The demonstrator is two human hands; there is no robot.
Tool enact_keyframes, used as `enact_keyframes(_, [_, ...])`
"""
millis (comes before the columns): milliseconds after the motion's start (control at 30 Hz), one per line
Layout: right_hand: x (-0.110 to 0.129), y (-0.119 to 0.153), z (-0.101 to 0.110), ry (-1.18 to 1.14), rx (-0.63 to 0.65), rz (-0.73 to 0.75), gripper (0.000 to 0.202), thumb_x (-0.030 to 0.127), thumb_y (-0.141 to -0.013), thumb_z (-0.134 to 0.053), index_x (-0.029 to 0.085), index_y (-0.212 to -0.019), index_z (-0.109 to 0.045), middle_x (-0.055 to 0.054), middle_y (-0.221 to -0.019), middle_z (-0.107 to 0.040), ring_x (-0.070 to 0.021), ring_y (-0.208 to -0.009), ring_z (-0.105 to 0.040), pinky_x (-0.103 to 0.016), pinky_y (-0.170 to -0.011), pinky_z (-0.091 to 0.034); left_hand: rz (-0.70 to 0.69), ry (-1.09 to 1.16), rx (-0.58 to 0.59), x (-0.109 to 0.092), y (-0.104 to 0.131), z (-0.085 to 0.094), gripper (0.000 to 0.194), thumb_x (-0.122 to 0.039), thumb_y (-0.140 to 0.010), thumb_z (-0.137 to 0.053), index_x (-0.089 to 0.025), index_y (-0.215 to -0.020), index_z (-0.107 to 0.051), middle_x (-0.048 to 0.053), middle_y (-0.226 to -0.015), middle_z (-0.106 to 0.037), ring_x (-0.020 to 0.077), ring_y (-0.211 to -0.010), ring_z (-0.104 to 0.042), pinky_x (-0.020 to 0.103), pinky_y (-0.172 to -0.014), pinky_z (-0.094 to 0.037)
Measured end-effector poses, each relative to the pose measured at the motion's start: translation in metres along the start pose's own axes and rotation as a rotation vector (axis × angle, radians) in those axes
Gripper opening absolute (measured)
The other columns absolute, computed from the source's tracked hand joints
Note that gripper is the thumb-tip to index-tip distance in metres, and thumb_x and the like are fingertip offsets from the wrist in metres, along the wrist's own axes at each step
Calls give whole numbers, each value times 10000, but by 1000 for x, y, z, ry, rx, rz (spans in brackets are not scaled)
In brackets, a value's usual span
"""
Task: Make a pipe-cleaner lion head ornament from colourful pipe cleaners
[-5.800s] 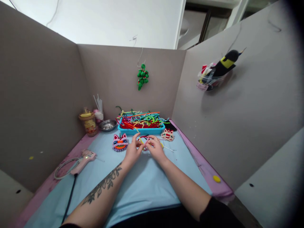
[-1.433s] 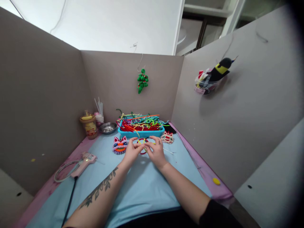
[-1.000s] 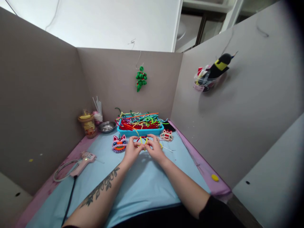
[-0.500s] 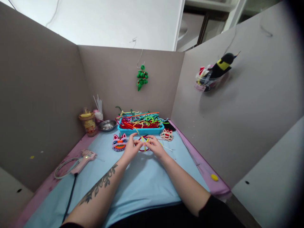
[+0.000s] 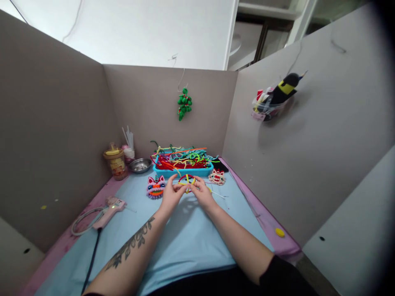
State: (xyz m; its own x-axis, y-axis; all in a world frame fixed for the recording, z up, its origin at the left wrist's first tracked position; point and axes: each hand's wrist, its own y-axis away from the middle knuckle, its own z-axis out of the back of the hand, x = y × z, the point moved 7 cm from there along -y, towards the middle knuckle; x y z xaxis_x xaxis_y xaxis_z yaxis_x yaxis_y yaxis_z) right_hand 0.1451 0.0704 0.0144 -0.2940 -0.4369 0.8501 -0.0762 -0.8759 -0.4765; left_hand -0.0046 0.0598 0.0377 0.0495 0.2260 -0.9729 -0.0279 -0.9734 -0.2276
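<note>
Between my hands is a small round frame of red and yellow pipe cleaners (image 5: pixel 187 179), raised over the light blue cloth. My left hand (image 5: pixel 172 192) pinches its near left side with thumb and fingers. On the near right side, my right hand (image 5: pixel 200 193) pinches it too, and the fingertips of both hands almost meet. A purple and orange fuzzy animal face (image 5: pixel 155 187) lies just left of my left hand. Beyond my right hand lies a cream and red animal face (image 5: pixel 217 177). A thin white stick (image 5: pixel 218 193) rests right of that hand.
A blue tray (image 5: pixel 185 173) heaped with coloured pipe cleaners stands at the back. A pink glue gun (image 5: pixel 109 210) with its cord lies left, near a metal bowl (image 5: pixel 140 165) and a lidded cup (image 5: pixel 116 164). Grey partitions (image 5: pixel 166 123) rise on three sides.
The round frame has tilted in my hands, so its yellow strips now show more as a curved, crossed shape. Both hands keep their pinch. The view has shifted slightly.
</note>
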Motion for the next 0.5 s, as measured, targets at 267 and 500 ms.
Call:
enact_keyframes(267, [-3, 2, -7, -42, 53, -27, 263, 426, -749, -602, 184, -653, -637, -104, -1191, -517, -234, -1168, -459, -381, -991, -329, 53, 109, -31, 16, -5, 5, 712, -337, -594, -759, -164, -1165, -370, -21, -648, -643, 155, -651, -647, 272, -669, -471])
enact_keyframes(500, [-2, 7, -16, -187, 65, -61, 301, 456, -788, -530, 194, -664, -613, -57, -1130, -570, -193, -1050, -538, -330, -887, -426, 66, 111, -27, 22, -7, 4, 684, -343, -596, -761, -164, -1137, -382, -8, -676, -654, 157, -662, -653, 270, -658, -478])
